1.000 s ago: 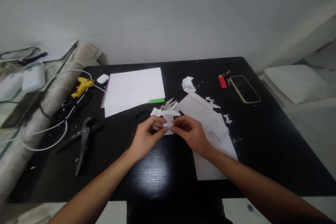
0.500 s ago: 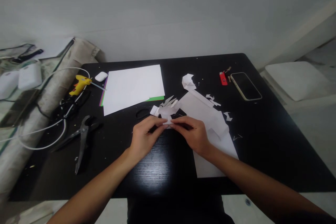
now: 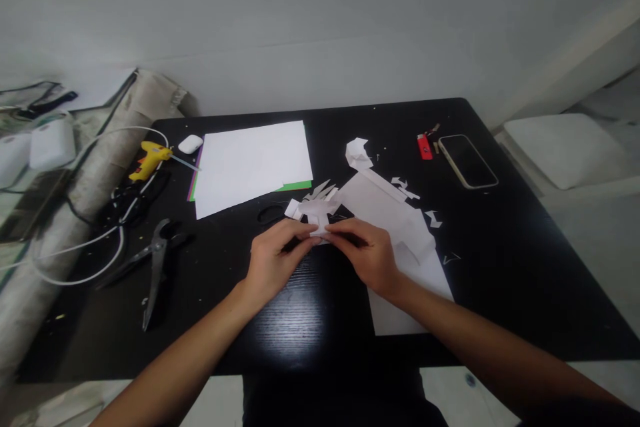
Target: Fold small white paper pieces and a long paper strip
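Observation:
Between both hands, over the middle of the black table, is a small folded piece of white paper (image 3: 319, 220). My left hand (image 3: 277, 253) pinches its left near edge between thumb and fingers. On the other side, my right hand (image 3: 365, 253) pinches the right near edge the same way. The fingertips almost meet, and they cover part of the fold. Just behind the piece lie pointed white paper cut-outs (image 3: 320, 191). A large cut white sheet (image 3: 413, 287) reaches under my right wrist.
A stack of paper with a white top sheet (image 3: 250, 163) lies back left. Left of it are a yellow glue gun (image 3: 150, 160), a white case (image 3: 191, 144) and metal shears (image 3: 158, 260). A red lighter (image 3: 425, 146), a phone (image 3: 469, 161) and paper scraps (image 3: 433, 219) lie right.
The near edge of the small paper piece shows slightly more upright between the fingertips. Both hands keep their pinch in nearly the same place. The view has shifted a little.

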Demonstrator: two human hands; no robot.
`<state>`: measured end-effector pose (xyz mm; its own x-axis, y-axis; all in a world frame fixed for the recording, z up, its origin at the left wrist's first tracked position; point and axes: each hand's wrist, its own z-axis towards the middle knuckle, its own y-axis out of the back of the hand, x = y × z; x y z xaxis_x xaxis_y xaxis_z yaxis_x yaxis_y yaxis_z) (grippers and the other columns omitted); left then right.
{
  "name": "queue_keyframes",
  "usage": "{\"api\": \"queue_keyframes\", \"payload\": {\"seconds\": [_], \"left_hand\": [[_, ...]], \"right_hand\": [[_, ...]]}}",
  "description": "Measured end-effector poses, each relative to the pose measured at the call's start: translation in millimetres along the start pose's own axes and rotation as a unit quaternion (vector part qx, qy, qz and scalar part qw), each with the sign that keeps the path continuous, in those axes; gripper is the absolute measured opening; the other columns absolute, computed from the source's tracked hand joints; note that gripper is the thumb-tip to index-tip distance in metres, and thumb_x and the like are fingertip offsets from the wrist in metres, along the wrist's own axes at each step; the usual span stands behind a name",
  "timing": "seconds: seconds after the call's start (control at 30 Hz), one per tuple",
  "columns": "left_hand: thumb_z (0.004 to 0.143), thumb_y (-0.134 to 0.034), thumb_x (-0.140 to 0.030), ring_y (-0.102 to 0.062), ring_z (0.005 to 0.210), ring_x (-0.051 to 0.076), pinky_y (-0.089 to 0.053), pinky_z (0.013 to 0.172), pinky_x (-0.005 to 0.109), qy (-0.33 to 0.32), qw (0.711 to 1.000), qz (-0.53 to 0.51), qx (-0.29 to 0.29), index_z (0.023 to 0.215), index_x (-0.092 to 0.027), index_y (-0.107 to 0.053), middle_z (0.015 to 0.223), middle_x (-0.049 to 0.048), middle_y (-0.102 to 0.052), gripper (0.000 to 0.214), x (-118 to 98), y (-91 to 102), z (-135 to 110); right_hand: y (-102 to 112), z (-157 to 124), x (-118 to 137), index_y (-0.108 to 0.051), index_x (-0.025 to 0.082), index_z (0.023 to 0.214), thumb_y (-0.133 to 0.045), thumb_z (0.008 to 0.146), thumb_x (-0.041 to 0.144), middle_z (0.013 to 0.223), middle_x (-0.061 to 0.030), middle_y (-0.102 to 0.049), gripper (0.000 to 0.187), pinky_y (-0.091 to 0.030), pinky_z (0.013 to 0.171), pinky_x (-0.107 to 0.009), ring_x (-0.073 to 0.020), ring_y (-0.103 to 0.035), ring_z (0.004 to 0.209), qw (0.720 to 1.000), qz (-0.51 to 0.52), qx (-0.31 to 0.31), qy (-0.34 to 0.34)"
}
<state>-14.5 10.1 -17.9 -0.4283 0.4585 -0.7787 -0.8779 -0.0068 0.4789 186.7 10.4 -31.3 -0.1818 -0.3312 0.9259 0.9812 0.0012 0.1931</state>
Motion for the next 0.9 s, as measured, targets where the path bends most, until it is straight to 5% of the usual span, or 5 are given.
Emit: {"api": "queue_keyframes", "payload": {"seconds": [0.9], "left_hand": [[0.094, -0.074, -0.017, -0.072, 0.085, 0.016, -0.059, 0.075, 0.028, -0.052, 0.998, 0.032, -0.012, 0.103, -0.020, -0.079, 0.093, 0.0051, -0.074, 0.010, -4.0, 1.0, -0.2]], "right_hand": [[3.1, -1.1, 4.7, -0.077, 0.027, 0.100, -0.071, 0.096, 0.019, 0.095, -0.0040, -0.071, 0.010, -0.059, 0.080, -0.034, -0.0199, -0.070, 0.088, 0.997, -0.045, 0.019, 0.063]]}}
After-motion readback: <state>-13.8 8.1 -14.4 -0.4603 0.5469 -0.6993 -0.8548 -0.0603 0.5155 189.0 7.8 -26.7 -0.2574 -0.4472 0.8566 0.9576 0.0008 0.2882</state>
